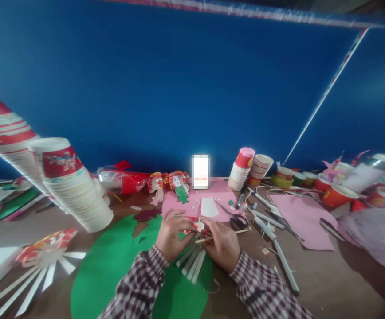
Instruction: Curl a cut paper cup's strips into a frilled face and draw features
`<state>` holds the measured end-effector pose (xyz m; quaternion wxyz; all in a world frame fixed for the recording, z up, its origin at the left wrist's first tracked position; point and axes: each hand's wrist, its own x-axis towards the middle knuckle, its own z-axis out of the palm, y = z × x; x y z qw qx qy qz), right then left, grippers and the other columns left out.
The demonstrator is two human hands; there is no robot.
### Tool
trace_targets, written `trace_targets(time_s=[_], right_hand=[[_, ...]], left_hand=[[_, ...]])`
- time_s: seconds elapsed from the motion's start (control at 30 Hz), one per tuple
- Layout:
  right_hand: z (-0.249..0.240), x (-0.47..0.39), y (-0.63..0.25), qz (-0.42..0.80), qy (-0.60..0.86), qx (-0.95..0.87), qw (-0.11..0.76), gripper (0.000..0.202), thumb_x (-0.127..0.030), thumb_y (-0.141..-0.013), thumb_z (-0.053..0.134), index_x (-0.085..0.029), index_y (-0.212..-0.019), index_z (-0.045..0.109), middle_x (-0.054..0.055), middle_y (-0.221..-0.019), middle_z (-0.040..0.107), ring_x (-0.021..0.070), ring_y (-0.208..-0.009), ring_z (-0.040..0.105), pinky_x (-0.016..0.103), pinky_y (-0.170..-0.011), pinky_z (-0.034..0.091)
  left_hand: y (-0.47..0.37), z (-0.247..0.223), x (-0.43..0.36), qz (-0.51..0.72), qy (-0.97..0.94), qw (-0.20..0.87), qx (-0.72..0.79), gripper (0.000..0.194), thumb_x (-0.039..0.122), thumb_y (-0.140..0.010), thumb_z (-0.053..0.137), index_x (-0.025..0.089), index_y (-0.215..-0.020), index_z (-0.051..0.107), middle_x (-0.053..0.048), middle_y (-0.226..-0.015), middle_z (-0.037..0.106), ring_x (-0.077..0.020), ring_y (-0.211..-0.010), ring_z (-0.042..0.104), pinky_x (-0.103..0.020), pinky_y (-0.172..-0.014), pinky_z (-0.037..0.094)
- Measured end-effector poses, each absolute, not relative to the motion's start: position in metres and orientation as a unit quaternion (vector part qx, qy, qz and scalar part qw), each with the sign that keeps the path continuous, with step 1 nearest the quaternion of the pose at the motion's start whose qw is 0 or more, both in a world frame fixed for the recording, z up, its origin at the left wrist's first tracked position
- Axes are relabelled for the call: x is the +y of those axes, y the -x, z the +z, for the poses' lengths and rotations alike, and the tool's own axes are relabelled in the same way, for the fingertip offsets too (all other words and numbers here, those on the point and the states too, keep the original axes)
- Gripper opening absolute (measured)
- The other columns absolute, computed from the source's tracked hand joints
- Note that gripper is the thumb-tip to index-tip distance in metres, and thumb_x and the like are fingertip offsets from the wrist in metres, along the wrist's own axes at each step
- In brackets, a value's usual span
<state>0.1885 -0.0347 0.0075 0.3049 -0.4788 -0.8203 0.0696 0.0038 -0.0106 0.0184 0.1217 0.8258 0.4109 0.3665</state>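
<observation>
Brown tabletop (312,288): cut paper cup held between two hands

A green sheet (102,274) lies nearest. Above its right part sits the cut paper cup (198,268), its long axis running roughly front to back; the free strip ends point toward the wearer, slightly left. Left hand (172,235) and right hand (224,246) angle inward, backs uppermost, wrists in checked sleeves. Fingers of both are clamped on the cup from opposite sides, contact partly hidden. Cup: red printed body, white strips fanned out. A thin stick (203,240) crosses it at the right fingers. Beyond: scissors (229,214), pink sheet (219,186), stacked cups (241,170), blue wall (179,88).
</observation>
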Motion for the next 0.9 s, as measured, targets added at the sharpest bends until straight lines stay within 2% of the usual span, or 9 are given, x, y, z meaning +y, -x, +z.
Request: trace_targets(time_s=[0.13, 0.27, 0.4, 0.5, 0.57, 0.7, 0.9], right_hand=[[0.007, -0.035, -0.188, 0.073, 0.480, -0.820, 0.302, 0.047, -0.012, -0.069, 0.048, -0.019, -0.115, 0.043, 0.006, -0.093, 0.059, 0.0201, -0.084, 0.053, 0.029, -0.072, 0.042], [0.008, -0.036, -0.187, 0.090, 0.455, -0.833, 0.302, 0.048, -0.012, -0.067, 0.051, -0.019, -0.114, 0.043, 0.005, -0.095, 0.059, 0.0194, -0.086, 0.053, 0.029, -0.074, 0.042], [0.007, -0.036, -0.188, 0.091, 0.442, -0.836, 0.312, 0.045, -0.014, -0.069, 0.053, -0.020, -0.113, 0.045, 0.004, -0.095, 0.060, 0.0187, -0.086, 0.053, 0.029, -0.075, 0.042], [0.007, -0.036, -0.188, 0.084, 0.436, -0.837, 0.320, 0.041, -0.016, -0.071, 0.053, -0.019, -0.111, 0.046, 0.006, -0.095, 0.060, 0.0188, -0.086, 0.054, 0.029, -0.075, 0.043], [0.006, -0.035, -0.188, 0.080, 0.427, -0.840, 0.326, 0.039, -0.017, -0.072, 0.054, -0.019, -0.111, 0.046, 0.006, -0.095, 0.060, 0.0188, -0.086, 0.054, 0.029, -0.075, 0.043], [0.005, -0.035, -0.187, 0.068, 0.400, -0.847, 0.344, 0.037, -0.017, -0.073, 0.054, -0.019, -0.109, 0.046, 0.006, -0.097, 0.061, 0.0178, -0.084, 0.055, 0.029, -0.074, 0.043], [0.006, -0.038, -0.184, 0.063, 0.373, -0.859, 0.345, 0.032, -0.016, -0.074, 0.053, -0.020, -0.105, 0.048, 0.003, -0.091, 0.062, 0.0152, -0.074, 0.054, 0.025, -0.066, 0.043]], left_hand=[[-0.005, 0.021, -0.014, 0.346, -0.819, 0.102, 0.446, 0.009, 0.027, -0.065, 0.061, 0.026, -0.073, 0.065, 0.002, -0.080, 0.068, -0.0238, -0.101, 0.049, -0.048, -0.097, 0.018], [-0.004, 0.022, -0.015, 0.321, -0.839, 0.096, 0.429, 0.023, 0.029, -0.061, 0.065, 0.027, -0.084, 0.065, 0.001, -0.084, 0.067, -0.0250, -0.101, 0.048, -0.050, -0.100, 0.010], [-0.004, 0.022, -0.016, 0.301, -0.856, 0.098, 0.409, 0.015, 0.028, -0.063, 0.063, 0.027, -0.077, 0.067, 0.001, -0.084, 0.067, -0.0252, -0.103, 0.045, -0.048, -0.101, 0.007], [-0.005, 0.023, -0.017, 0.305, -0.851, 0.097, 0.417, 0.011, 0.027, -0.064, 0.062, 0.028, -0.073, 0.068, 0.001, -0.094, 0.065, -0.0267, -0.111, 0.039, -0.050, -0.101, 0.004], [-0.007, 0.021, -0.016, 0.311, -0.847, 0.105, 0.418, 0.007, 0.028, -0.065, 0.062, 0.027, -0.069, 0.068, 0.001, -0.100, 0.063, -0.0268, -0.114, 0.037, -0.050, -0.100, 0.008], [-0.007, 0.015, -0.011, 0.319, -0.834, 0.155, 0.422, 0.009, 0.032, -0.067, 0.062, 0.026, -0.066, 0.069, -0.002, -0.104, 0.061, -0.0245, -0.111, 0.041, -0.047, -0.098, 0.022], [-0.001, 0.012, -0.007, 0.311, -0.828, 0.215, 0.414, 0.007, 0.033, -0.063, 0.066, 0.026, -0.064, 0.069, -0.002, -0.105, 0.061, -0.0243, -0.111, 0.041, -0.046, -0.097, 0.025]])
